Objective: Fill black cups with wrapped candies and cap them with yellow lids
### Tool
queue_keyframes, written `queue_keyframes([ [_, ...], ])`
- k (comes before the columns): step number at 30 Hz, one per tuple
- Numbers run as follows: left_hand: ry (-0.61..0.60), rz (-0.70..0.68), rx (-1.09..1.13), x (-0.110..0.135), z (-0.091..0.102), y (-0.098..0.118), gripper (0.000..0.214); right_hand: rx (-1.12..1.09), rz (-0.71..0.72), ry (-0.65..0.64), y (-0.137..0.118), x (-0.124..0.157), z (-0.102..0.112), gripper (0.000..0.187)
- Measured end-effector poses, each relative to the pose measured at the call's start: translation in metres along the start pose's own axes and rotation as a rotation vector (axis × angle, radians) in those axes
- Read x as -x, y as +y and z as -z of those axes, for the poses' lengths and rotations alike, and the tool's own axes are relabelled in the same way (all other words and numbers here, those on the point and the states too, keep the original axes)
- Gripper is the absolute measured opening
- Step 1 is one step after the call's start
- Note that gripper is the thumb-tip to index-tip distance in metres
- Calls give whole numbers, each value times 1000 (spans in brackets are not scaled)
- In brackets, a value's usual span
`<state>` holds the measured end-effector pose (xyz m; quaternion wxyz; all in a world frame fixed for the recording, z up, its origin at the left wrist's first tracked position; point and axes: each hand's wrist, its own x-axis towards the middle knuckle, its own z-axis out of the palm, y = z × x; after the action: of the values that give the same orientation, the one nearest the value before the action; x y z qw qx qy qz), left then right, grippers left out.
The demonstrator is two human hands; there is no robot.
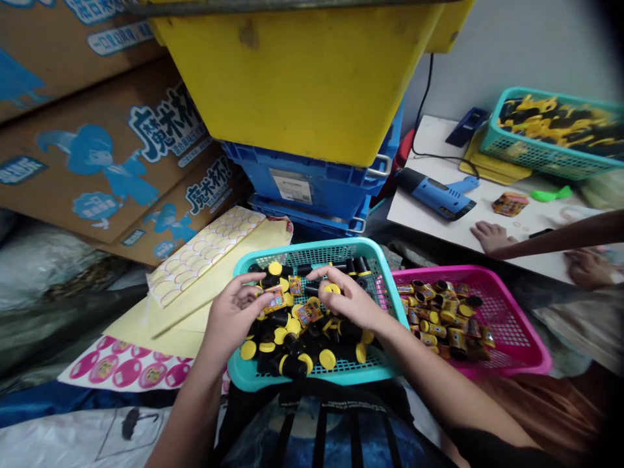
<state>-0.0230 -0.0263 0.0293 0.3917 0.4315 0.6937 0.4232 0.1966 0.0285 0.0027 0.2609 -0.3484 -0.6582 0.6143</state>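
Observation:
My left hand [238,307] is closed, with thumb and fingers pinching a small orange printed label [274,298] over a teal basket [390,296]. Opposite it, my right hand [351,300] curls thumb and forefinger around a small round piece with a yellow cap [332,288]; its body is partly hidden by the fingers. Under both hands the basket holds many black cylinders with yellow lids, one lid [327,359] lying near the front rim. Another orange printed label [308,312] lies on the pile between my hands.
A pink basket [529,331] of labelled pieces adjoins on the right. Sticker sheets [131,364] lie left, beside cartons [88,162]. Yellow [302,78] and blue crates [312,179] stack ahead. Another person's hand [492,239] rests on a white table near a blue heat gun [436,194].

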Motion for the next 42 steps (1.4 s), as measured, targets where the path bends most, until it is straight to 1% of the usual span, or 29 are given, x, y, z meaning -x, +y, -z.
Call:
queue_keyframes([
  [2, -37, 32, 11, 0, -3, -1, 44, 327, 38, 18, -6, 3, -1, 31],
  [5, -49, 32, 28, 0, -8, -4, 42, 799, 39, 15, -12, 6, -2, 49],
  [6, -49, 24, 28, -1, -9, -4, 41, 907, 23, 14, -13, 6, -1, 51],
  [8, -52, 10, 12, -1, -11, -6, 38, 1012, 0, 8, -15, 6, 2, 45],
  [10, -61, 10, -4, -2, -13, -7, 36, 1018, 13, -9, -17, 5, 6, 36],
  [15, -76, 13, 16, -4, -15, -13, 30, 1037, 74, -48, -16, 1, 6, 30],
  [17, -70, 5, 18, -6, -15, -16, 29, 1018, 57, -23, -13, -1, 3, 28],
  [19, -69, 2, 16, -7, -16, -19, 29, 1012, 47, 10, -9, -2, 2, 22],
  [22, -69, 4, 12, -8, -16, -20, 29, 998, 100, 10, -7, -3, 4, 11],
  [23, -67, 11, 14, -8, -16, -19, 29, 978, 115, 9, -7, -2, 4, 12],
  [24, -60, 20, 17, -7, -16, -19, 30, 952, 123, 12, -8, -2, 5, 17],
  [26, -48, 43, 28, -7, -16, -16, 30, 887, 119, 28, -10, -1, 6, 34],
  [27, -42, 52, 33, -7, -16, -14, 29, 851, 115, 41, -11, 0, 6, 40],
  [32, -28, 64, 24, -7, -18, -10, 29, 741, 93, 113, -15, 1, 0, 43],
  [34, -32, 47, 22, -7, -18, -10, 28, 747, 47, 120, -16, 0, -3, 46],
  [36, -35, 27, 24, -8, -19, -11, 27, 793, -38, 121, -16, -1, -4, 44],
  [37, -37, 21, 23, -8, -19, -12, 27, 823, -88, 109, -16, -1, -3, 48],
  [38, -37, 18, 20, -8, -19, -12, 27, 843, -129, 69, -15, -1, -1, 54],
  [40, -38, 20, 5, -7, -18, -13, 28, 828, -175, -87, -12, 0, 4, 71],
  [41, -37, 24, -3, -7, -18, -13, 28, 816, -202, -145, -11, 2, 8, 77],
  [42, -36, 28, -10, -7, -18, -14, 28, 806, -231, -186, -9, 4, 10, 77],
])
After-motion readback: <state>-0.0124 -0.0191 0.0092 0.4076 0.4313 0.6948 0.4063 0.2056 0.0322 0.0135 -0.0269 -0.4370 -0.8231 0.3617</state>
